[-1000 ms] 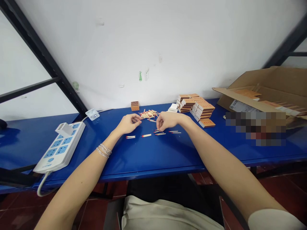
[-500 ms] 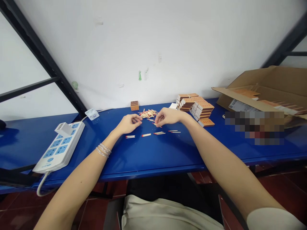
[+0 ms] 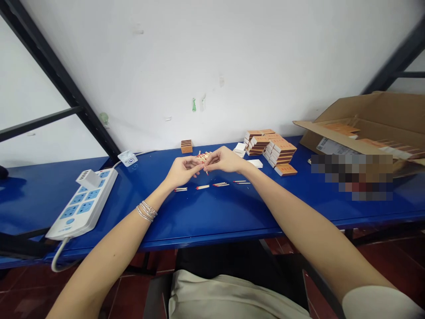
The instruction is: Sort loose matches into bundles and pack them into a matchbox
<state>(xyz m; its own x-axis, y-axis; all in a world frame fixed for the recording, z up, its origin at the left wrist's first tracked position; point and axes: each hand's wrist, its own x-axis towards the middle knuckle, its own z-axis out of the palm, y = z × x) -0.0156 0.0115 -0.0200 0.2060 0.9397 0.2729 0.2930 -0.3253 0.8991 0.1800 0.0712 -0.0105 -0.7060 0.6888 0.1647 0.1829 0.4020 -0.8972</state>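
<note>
My left hand [image 3: 183,171] and my right hand [image 3: 224,160] meet just in front of a loose pile of wooden red-tipped matchsticks [image 3: 202,155]. The right fingertips pinch at least one matchstick [image 3: 206,170], whose red head points down. My left fingertips curl close against that spot, and I cannot tell whether they hold anything. The hands hide part of the pile. Below them, short rows of matchsticks [image 3: 212,185] lie on the blue table [image 3: 212,221], apart from both hands.
Stacks of orange matchboxes [image 3: 275,148] and white box trays [image 3: 255,163] stand right of my hands, and a small stack [image 3: 186,146] stands behind them. A power strip [image 3: 81,204] lies at left. An open cardboard box [image 3: 365,119] holds more matchboxes at right.
My hands have come together over the pile, the right moving left and the left moving slightly right. The right fingertips now pinch a matchstick. A white tray shows beside my right wrist.
</note>
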